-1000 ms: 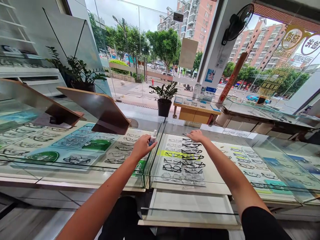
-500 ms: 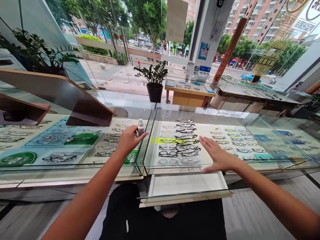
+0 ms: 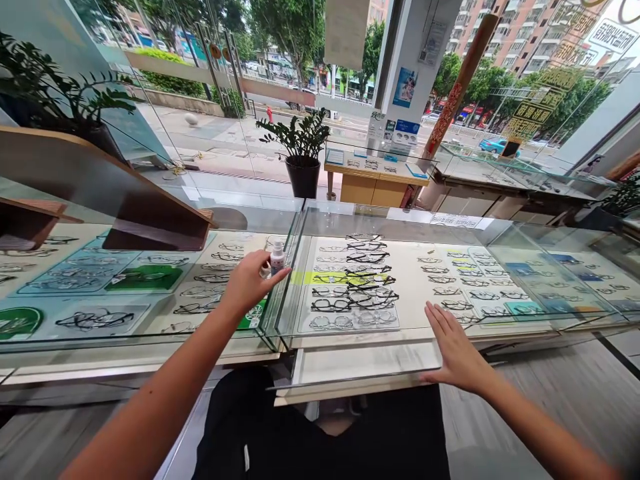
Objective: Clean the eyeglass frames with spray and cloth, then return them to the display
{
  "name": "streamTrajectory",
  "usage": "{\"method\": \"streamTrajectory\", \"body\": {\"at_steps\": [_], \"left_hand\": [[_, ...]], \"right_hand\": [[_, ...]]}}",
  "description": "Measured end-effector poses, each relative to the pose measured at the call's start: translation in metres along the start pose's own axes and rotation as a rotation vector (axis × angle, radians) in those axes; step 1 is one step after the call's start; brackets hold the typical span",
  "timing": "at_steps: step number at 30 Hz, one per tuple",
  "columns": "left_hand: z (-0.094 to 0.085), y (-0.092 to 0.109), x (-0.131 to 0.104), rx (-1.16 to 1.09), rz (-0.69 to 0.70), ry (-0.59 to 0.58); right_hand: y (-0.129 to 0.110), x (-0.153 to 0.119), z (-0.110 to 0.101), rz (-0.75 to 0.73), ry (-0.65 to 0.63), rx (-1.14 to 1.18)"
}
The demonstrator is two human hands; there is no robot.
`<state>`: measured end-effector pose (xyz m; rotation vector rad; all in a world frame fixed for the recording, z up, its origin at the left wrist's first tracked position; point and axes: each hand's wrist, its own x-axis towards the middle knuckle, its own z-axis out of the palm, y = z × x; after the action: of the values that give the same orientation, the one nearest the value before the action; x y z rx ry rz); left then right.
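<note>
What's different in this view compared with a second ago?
The right hand has come away from the farthest dark eyeglasses, apparently letting go, and drawn back toward the person; it is now open, near the front right of the pulled-out drawer. The camera has tilted down. The left hand still holds the small bottle; the drawer remains out.

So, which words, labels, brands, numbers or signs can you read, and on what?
None can be read for certain.
White bottle in the left hand: label too small.
Gold window lettering: too blurred.
White window panel: too blurred.
Blue poster on the pillar: too small.
Blue notice below it: too small.
Upper pillar sheet: too small.
</note>
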<state>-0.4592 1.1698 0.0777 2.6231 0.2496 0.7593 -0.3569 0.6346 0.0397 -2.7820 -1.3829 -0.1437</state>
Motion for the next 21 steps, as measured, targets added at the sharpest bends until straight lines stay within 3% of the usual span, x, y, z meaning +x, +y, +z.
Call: {"method": "streamTrajectory", "body": {"at_steps": [14,21], "left_hand": [[0.005,-0.005,0.001,0.032,-0.031,-0.05],[0.008,-0.008,0.002,0.037,-0.023,-0.057]], "right_hand": [[0.029,0.062,0.007,0.006,-0.041,-0.048],[0.034,0.072,0.01,0.004,-0.031,0.004]]}}
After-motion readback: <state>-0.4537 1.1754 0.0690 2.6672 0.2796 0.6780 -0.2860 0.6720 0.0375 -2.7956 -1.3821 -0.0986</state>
